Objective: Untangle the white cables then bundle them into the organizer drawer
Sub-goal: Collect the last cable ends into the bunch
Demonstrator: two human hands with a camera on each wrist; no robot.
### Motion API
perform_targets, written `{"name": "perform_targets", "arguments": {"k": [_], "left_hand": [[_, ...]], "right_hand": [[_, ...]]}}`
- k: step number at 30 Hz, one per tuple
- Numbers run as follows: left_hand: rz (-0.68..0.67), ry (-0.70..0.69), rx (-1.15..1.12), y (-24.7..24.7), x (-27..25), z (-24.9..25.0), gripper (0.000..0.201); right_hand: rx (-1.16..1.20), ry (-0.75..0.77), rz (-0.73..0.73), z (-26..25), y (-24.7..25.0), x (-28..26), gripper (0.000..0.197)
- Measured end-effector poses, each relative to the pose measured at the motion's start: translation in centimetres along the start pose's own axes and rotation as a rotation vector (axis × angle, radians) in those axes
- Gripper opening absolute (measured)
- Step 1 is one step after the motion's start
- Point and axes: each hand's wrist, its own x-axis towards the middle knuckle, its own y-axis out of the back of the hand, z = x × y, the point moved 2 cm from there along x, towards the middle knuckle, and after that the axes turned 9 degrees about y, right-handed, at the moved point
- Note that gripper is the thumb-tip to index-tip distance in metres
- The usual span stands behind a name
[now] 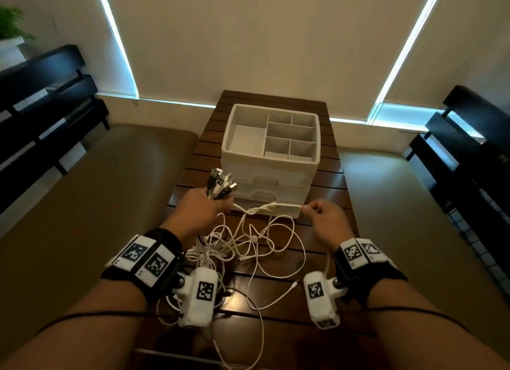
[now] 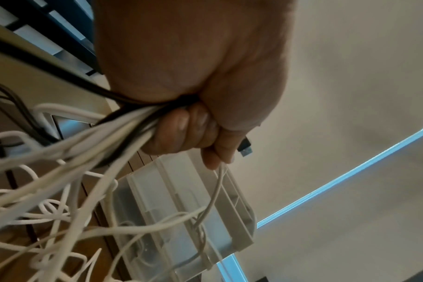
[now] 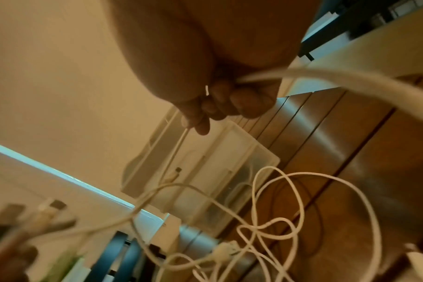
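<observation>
A fistful of plug ends [image 1: 222, 183] is held upright in the left hand [image 1: 202, 208], the grip wrapped tight round the gathered white cables [image 2: 123, 131]; at least one dark lead is caught in the same fist. A single strand [image 1: 276, 206] is pinched in the right hand [image 1: 325, 217] between fingertips [image 3: 203, 122] and is drawn taut across to the left, with a twisted knot seen midway. The rest of the tangle [image 1: 256, 248] is left slack in loops on the worktop [image 1: 328, 187], some trailing off the near edge.

Step judged: one cable being teased free. It would be done best by keeping the strand lightly tensioned, following it to the knot and feeding a loop back through, not by hauling, which would likely tighten the snarl. The left fist should be kept firm so the plugs stay sorted.

The white organizer [image 1: 311, 165] is stood just beyond the hands, its top tray [image 1: 229, 126] open with bare compartments; the drawers [image 1: 276, 194] below appear shut, so one must be opened before bundling. The taut strand is held close in front of the drawer faces and the loops may snag there.
</observation>
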Motion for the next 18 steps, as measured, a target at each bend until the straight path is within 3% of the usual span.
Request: {"name": "perform_targets", "arguments": {"k": [3, 6, 7, 9, 11, 13, 16, 18], "left_hand": [[-0.073, 0.021, -0.111, 0.1, -0.3, 0.8, 0.010], [-0.106, 0.018, -0.104, 0.1, -0.5, 1.3, 0.018], [-0.109, 0.010, -0.081, 0.1, -0.6, 1.4, 0.020], [-0.127, 0.000, -0.028, -0.5, -1.1, 1.6, 0.021], [-0.154, -0.003, -0.012, -1.2, -1.8, 1.8, 0.018], [-0.177, -0.012, -0.003, -1.9, -2.3, 1.9, 0.016], [-0.165, -0.021, -0.009, -1.7, -2.6, 2.4, 0.017], [-0.154, -0.028, -0.013, -1.2, -2.6, 2.9, 0.021]], "right_hand": [[-0.143, 0.030, -0.068, 1.8, -1.3, -0.7, 0.013], [-0.269, 0.002, -0.154, 3.0, -2.6, -1.6, 0.005], [-0.267, 0.041, -0.131, 2.9, -3.0, -1.8, 0.015], [-0.175, 0.232, -0.003, 1.1, -3.4, -2.4, 0.028], [-0.069, 0.460, 0.090, -2.3, -3.7, -3.2, 0.029], [0.029, 0.556, 0.018, -5.4, -4.3, -3.7, 0.027], [0.126, 0.510, -0.140, -6.6, -4.9, -3.0, 0.010], [0.031, 0.489, -0.226, -5.7, -5.2, -2.5, 0.010]]}}
